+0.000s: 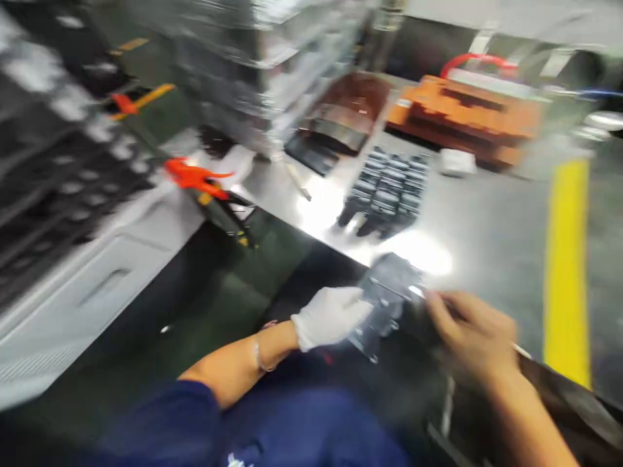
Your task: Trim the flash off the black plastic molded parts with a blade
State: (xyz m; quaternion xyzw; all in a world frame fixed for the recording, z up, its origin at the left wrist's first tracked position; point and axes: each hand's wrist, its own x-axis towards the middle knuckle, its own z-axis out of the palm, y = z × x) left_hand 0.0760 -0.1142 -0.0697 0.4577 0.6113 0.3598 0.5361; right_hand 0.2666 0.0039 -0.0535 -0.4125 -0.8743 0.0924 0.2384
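Observation:
In a white glove, my left hand (333,316) is closed on the left side of a dark grey moulded plate (389,301) with holes and small tabs along it. The plate is held tilted over the near edge of the metal table. At its right side my bare right hand (474,331) is blurred, thumb and forefinger brought together in a pinch. A small bright strip (416,292) shows by those fingertips; whether they grip it or the plate's edge is unclear.
Rows of dark small parts (387,185) lie on the table (501,227), with a brown tray (350,107) and an orange bin (472,120) behind. Yellow tape (567,272) runs at right. An orange-handled tool (197,175) hangs near a white crate (107,279) at left.

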